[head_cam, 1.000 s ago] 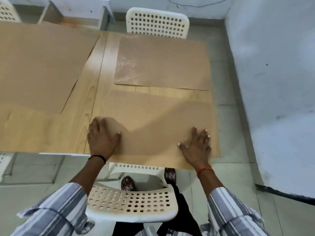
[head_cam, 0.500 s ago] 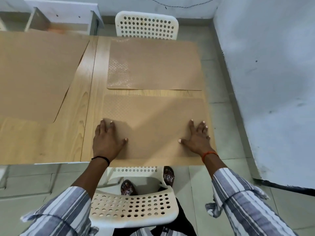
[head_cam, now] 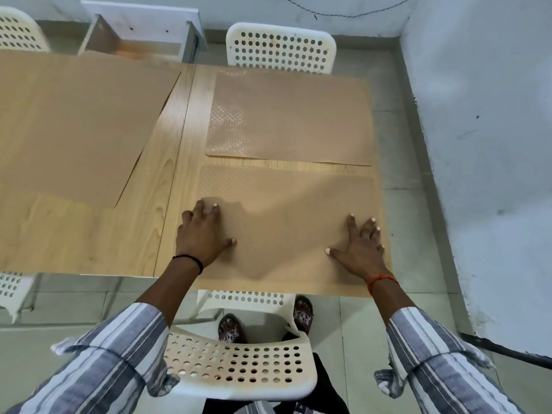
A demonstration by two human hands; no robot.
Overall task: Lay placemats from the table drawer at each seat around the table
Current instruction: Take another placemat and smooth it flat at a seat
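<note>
A tan placemat lies flat at the near right end of the wooden table, its near edge reaching the table's front edge. My left hand presses flat on its left part and my right hand presses flat on its right part, fingers spread. A second tan placemat lies just beyond it, in front of the far chair. A third, larger-looking placemat lies skewed on the left half of the table.
A white perforated chair stands between me and the table, another white chair at the far side, and parts of two more at the left. A white open drawer or cabinet sits beyond the table. A wall runs along the right.
The near placemat has slid further onto the table under both hands, so less of it hangs over the front edge. Both hands stay flat on it.
</note>
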